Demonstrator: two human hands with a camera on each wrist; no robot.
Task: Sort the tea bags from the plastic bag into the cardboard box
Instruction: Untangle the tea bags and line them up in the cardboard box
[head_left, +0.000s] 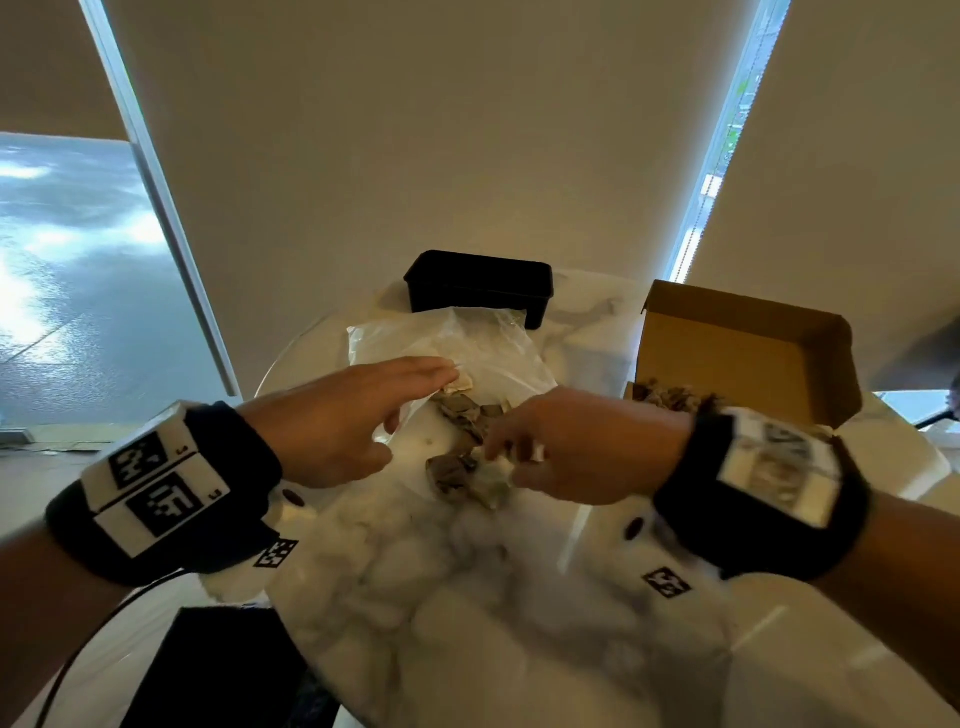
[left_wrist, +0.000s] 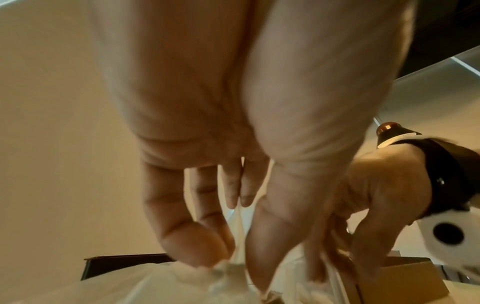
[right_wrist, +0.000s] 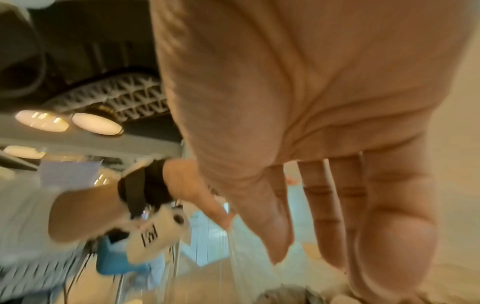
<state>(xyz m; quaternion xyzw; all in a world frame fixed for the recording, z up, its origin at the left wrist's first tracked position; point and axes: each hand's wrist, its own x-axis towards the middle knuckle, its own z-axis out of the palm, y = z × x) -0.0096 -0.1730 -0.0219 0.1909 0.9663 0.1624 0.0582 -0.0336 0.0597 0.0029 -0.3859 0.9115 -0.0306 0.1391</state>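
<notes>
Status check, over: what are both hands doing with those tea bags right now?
Left hand open over plastic bag. Right hand reaching into loose tea bags; grip unclear. Cardboard box open, some bags inside. Nothing blocking.

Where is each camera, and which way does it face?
Head: looks forward and down at the clear plastic bag and both hands.
Left wrist: looks along the left hand to the bag.
Right wrist: looks along the right hand to the tabletop.
Head and left wrist share the brown cardboard box.

wrists: black straps (head_left: 244, 457) | white camera blocks (head_left: 779, 465), black square-code tags | left: black cable (head_left: 78, 654)
</notes>
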